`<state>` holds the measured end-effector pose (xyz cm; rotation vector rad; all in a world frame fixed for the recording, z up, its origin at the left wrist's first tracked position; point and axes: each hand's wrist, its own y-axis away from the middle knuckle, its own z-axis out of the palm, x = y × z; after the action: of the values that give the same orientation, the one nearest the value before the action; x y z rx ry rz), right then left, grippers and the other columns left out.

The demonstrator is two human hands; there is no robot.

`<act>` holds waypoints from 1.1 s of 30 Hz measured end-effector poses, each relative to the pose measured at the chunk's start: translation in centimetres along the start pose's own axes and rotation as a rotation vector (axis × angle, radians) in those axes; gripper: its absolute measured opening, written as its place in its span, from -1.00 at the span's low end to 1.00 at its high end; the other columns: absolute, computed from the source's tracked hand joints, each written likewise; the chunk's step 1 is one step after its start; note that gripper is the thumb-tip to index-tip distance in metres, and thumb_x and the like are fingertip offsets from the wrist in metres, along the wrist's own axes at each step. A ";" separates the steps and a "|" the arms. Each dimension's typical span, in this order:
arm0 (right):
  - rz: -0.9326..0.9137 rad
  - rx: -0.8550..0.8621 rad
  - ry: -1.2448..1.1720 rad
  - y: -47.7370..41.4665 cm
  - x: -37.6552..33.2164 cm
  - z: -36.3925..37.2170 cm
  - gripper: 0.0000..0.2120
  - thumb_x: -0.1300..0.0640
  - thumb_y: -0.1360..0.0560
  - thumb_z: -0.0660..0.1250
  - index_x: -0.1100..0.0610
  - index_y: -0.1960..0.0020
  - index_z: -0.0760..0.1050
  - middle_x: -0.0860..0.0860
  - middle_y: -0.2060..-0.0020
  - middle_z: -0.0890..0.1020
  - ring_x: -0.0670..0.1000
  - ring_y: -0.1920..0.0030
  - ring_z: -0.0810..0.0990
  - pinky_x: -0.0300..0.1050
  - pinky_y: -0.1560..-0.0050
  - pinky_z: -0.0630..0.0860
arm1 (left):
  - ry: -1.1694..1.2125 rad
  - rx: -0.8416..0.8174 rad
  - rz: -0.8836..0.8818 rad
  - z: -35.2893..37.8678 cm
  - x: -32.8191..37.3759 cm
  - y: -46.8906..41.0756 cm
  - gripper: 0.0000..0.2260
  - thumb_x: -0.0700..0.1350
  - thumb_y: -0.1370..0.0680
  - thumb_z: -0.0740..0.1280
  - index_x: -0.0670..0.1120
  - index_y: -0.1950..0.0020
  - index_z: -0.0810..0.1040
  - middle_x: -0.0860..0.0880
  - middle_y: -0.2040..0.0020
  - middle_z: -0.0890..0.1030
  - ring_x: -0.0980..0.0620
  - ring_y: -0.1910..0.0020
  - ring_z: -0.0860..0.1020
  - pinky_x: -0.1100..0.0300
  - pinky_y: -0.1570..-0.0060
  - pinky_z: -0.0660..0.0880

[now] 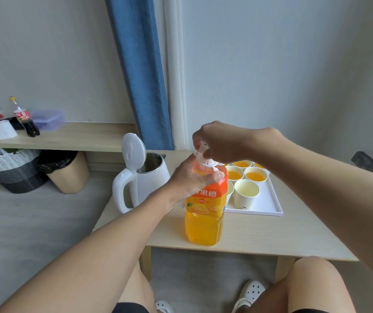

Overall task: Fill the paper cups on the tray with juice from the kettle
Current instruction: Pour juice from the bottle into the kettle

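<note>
A large orange juice bottle (204,222) stands upright on the small wooden table (271,236). My left hand (190,179) grips its shoulder. My right hand (221,143) is closed over the bottle's cap at the top. To the left stands the white kettle (149,184), its lid (132,152) flipped up and open. Behind the bottle lies a white tray (269,206) with several paper cups. Some cups (255,176) hold orange juice. The nearest cup (246,193) looks empty. The bottle hides part of the tray.
A low wooden shelf (79,136) at the left carries two cola bottles (24,116), a purple box (47,119) and white paper. Under it stand a woven basket (13,170) and a bin (68,170). A blue curtain (140,71) hangs behind the kettle.
</note>
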<state>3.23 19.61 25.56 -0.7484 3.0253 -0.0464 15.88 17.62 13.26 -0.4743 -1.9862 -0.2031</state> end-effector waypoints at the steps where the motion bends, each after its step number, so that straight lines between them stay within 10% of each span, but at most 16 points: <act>1: 0.011 0.040 -0.027 0.0 0.2 -0.1 -0.71 0.25 -0.54 0.35 0.17 -0.26 0.51 0.12 -0.14 0.59 0.15 -0.10 0.56 -0.13 0.11 0.48 | 0.008 0.002 -0.001 0.0 -0.1 0.0 -0.28 0.39 -0.34 0.43 0.27 -0.47 0.36 0.13 -0.36 0.57 0.02 -0.30 0.57 -0.04 -0.26 0.60; 10: 0.308 0.615 -0.594 3.1 3.3 5.6 -0.83 0.20 -0.47 0.36 0.12 -0.04 0.46 0.11 0.02 0.56 0.13 0.09 0.60 -0.11 0.12 0.47 | 0.179 0.174 -0.027 1.2 -1.4 0.9 -0.02 0.50 -0.10 0.56 0.13 -0.39 0.33 0.07 -0.33 0.51 0.11 -0.29 0.54 0.08 -0.20 0.60; 15: 0.603 0.764 -0.769 5.3 5.4 12.1 -0.85 0.22 -0.41 0.37 0.18 0.06 0.43 0.07 0.12 0.56 0.12 0.11 0.57 -0.03 0.12 0.51 | 0.308 0.204 -0.053 3.4 -4.9 3.9 -0.08 0.11 -0.26 0.62 0.15 -0.49 0.18 0.17 -0.33 0.48 0.35 -0.18 0.56 0.35 -0.02 0.57; 21: 0.749 0.450 -0.673 7.6 8.3 21.5 -0.91 0.22 -0.46 0.35 0.18 0.04 0.54 0.09 0.06 0.57 0.01 0.15 0.48 -0.35 0.30 0.30 | 0.239 0.168 -0.137 5.2 -8.3 4.0 0.01 0.02 -0.25 0.69 0.10 -0.54 0.17 0.17 -0.36 0.46 0.30 -0.24 0.51 0.45 0.02 0.52; 33: 0.834 0.266 -0.592 9.3 11.1 30.6 -0.74 0.21 -0.50 0.32 0.23 -0.18 0.48 0.09 -0.10 0.56 0.11 -0.10 0.50 -0.06 -0.06 0.46 | 0.244 0.098 -0.274 5.2 -9.2 1.7 -0.17 0.01 -0.11 0.68 0.04 -0.36 0.50 0.12 -0.10 0.69 0.15 -0.09 0.64 0.22 0.02 0.57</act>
<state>-9.97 21.95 -5.50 0.4630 2.4388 -0.1663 15.87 18.72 2.64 -0.1060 -1.8054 -0.3167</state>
